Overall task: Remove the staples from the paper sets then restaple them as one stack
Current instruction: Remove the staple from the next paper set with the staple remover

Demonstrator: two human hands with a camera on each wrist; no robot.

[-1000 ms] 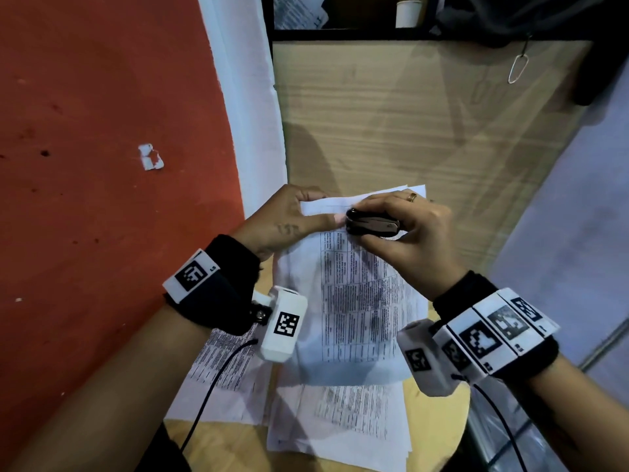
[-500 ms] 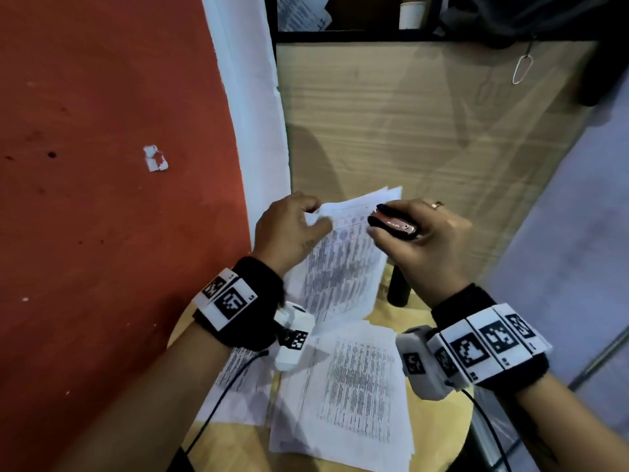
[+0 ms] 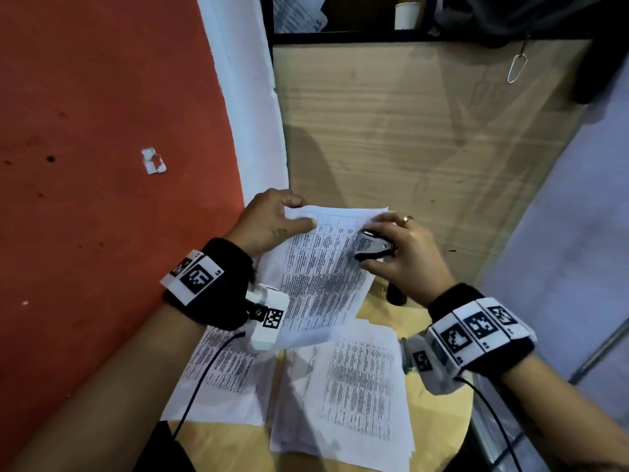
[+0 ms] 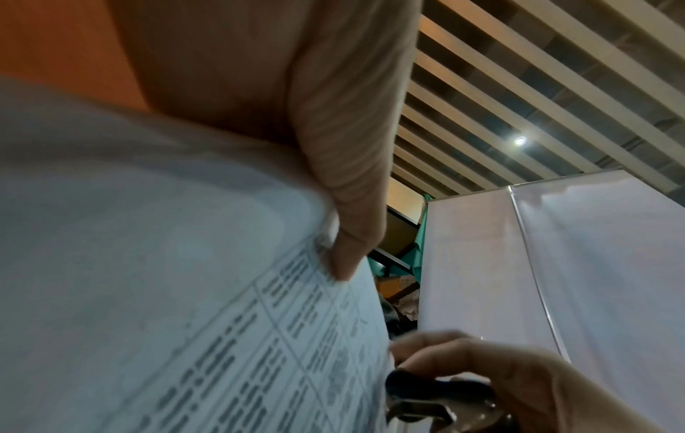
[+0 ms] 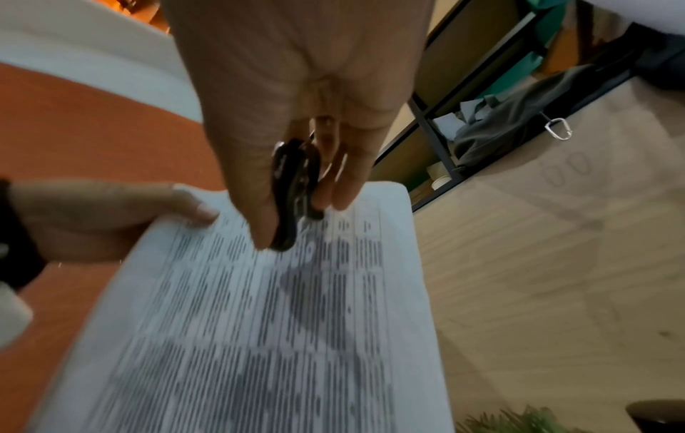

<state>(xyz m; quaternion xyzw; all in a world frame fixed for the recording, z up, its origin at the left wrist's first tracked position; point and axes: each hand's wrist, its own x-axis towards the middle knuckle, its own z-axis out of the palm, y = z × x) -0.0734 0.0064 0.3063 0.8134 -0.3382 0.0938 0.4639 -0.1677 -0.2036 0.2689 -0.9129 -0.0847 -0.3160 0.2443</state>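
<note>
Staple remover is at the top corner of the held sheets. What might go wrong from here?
The paper set hangs in the air, pinched only at its top edge by the left hand, so pulling with the staple remover in the right hand may tear the corner. A freed staple might drop among the loose sheets on the table.

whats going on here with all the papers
A person is pulling staples out of paper sets. The left hand holds one printed set up by its top corner, thumb on the front. The right hand grips a black staple remover at the set's upper right part. More printed sheets lie on the round table below. No staple shows in these views.
</note>
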